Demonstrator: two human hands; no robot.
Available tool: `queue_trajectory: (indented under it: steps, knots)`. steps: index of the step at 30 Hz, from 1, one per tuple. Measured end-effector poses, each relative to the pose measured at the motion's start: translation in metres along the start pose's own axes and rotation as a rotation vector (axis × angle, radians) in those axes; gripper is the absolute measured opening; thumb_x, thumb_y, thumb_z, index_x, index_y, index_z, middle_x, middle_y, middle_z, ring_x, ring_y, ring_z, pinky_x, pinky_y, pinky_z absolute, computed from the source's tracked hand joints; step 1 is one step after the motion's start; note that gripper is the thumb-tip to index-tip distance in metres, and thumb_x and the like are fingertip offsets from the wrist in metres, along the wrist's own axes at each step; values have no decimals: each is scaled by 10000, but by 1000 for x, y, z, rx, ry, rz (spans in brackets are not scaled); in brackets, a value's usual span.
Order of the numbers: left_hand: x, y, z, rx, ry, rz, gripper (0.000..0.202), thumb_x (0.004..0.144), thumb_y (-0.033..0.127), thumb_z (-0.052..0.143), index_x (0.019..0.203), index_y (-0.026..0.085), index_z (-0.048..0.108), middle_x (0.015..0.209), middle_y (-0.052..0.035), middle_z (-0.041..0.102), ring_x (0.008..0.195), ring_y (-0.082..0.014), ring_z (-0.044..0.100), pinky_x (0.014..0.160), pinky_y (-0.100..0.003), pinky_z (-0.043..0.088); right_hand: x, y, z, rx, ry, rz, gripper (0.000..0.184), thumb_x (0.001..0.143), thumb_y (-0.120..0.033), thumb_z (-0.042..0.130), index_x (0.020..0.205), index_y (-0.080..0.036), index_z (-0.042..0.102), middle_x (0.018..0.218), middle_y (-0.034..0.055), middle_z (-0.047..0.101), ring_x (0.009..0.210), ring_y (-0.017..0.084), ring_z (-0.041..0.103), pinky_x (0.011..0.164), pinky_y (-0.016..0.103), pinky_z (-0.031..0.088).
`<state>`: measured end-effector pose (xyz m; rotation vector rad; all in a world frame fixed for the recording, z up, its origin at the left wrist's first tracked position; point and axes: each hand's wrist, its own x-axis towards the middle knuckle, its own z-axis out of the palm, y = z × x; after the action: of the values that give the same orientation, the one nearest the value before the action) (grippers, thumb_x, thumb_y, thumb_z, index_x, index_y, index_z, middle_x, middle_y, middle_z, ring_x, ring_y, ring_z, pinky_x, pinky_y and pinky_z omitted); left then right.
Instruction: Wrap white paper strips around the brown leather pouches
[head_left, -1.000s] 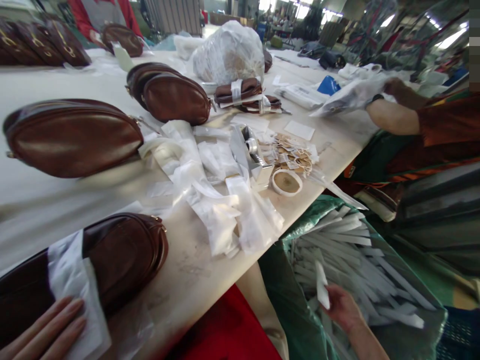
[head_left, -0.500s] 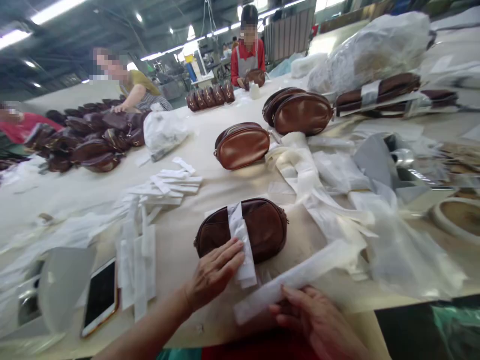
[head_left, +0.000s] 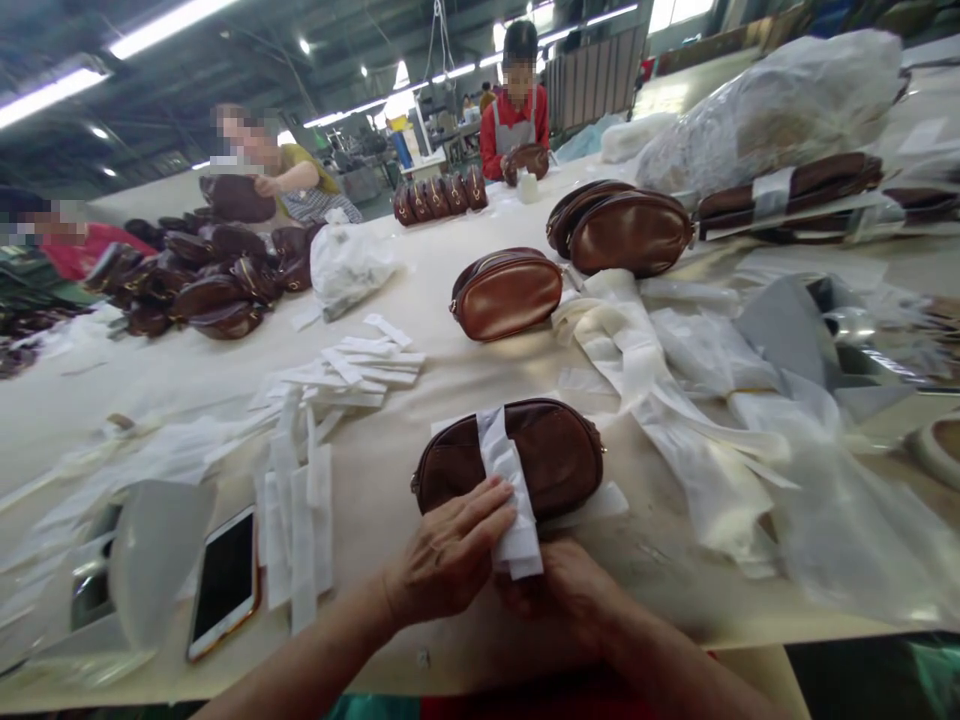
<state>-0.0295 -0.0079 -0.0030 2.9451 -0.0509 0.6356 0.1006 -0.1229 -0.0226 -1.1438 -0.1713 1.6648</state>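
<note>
A brown leather pouch lies on the table in front of me with a white paper band wrapped over its middle. My left hand rests flat on the pouch's near side, fingers pressing the band's lower end. My right hand is curled just below the pouch, beside the band's end, and its fingertips are tucked out of sight. A white strip pokes out from under the pouch on the right.
More brown pouches lie further back. White paper strips and a phone sit to the left, crumpled plastic sleeves to the right. Other people work at a pile of pouches across the table.
My view swung left from the green bin to the table. My right hand brought a long white strip up and moved in under the pouch. My left hand stayed on the band.
</note>
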Motion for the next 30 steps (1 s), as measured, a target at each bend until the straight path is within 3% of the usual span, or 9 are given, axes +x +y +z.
queue_trajectory:
  steps: [3, 7, 11, 14, 16, 18, 21, 24, 30]
  knots:
    - [-3, 1, 4, 33, 27, 24, 323, 932, 139, 360, 1209, 42, 494, 1254, -216, 557, 1355, -259, 330, 1029, -399, 451, -10, -6, -14, 1, 111, 56, 165, 622, -288, 622, 573, -131, 615, 513, 9, 575, 428, 62, 486, 402, 159, 364]
    - [-4, 5, 10, 76, 75, 16, 295, 945, 121, 352, 1180, 53, 517, 1236, -201, 576, 1361, -258, 317, 1029, -396, 454, -10, -13, -17, -26, 227, 17, 153, 650, -282, 599, 568, -153, 606, 505, -8, 559, 425, 60, 472, 395, 155, 351]
    - [-4, 13, 14, 128, 115, -14, 282, 952, 120, 360, 1163, 37, 528, 1237, -207, 573, 1355, -298, 316, 1018, -429, 464, -7, -15, -14, -86, 193, 8, 204, 658, -266, 568, 479, -172, 541, 424, -26, 485, 397, 62, 425, 376, 160, 316]
    - [-5, 18, 18, 173, 119, -40, 271, 955, 119, 367, 1152, 38, 534, 1262, -208, 555, 1354, -301, 314, 1022, -431, 461, -17, -12, -25, -323, 152, -21, 268, 714, -381, 571, 538, -179, 565, 420, -17, 506, 380, 85, 442, 373, 187, 342]
    - [-6, 20, 20, 181, 123, -52, 268, 956, 122, 372, 1150, 39, 537, 1267, -208, 552, 1354, -304, 313, 1025, -433, 457, -28, -12, -37, -599, 249, -272, 268, 747, -436, 582, 673, -181, 621, 513, 1, 579, 449, 117, 524, 443, 220, 434]
    - [-7, 20, 22, 175, 142, -55, 263, 955, 127, 379, 1138, 36, 545, 1240, -203, 573, 1345, -313, 325, 1015, -427, 467, -36, -15, -47, -838, 357, -669, 220, 785, -384, 595, 868, -188, 649, 732, 33, 656, 625, 143, 612, 597, 246, 513]
    - [-8, 20, 23, 170, 168, -60, 255, 954, 139, 393, 1124, 36, 553, 1207, -195, 599, 1332, -317, 346, 992, -410, 486, -36, -24, -49, -1088, 264, -1079, 254, 834, -253, 569, 1081, -212, 610, 1061, 80, 618, 828, 147, 635, 721, 248, 535]
    - [-9, 20, 24, 161, 169, -80, 258, 957, 163, 406, 1142, 38, 534, 1231, -201, 583, 1343, -299, 332, 1002, -401, 477, -24, -30, -42, -1300, 131, -1200, 321, 834, -228, 574, 1154, -203, 567, 1137, 116, 562, 922, 181, 637, 723, 260, 559]
    - [-8, 19, 28, 116, 253, -113, 236, 971, 193, 390, 1056, 42, 551, 1160, -181, 633, 1327, -274, 362, 1038, -363, 448, -10, -26, -35, -1426, 204, -1278, 251, 865, -234, 539, 1111, -192, 570, 1027, 102, 602, 883, 183, 650, 713, 264, 577]
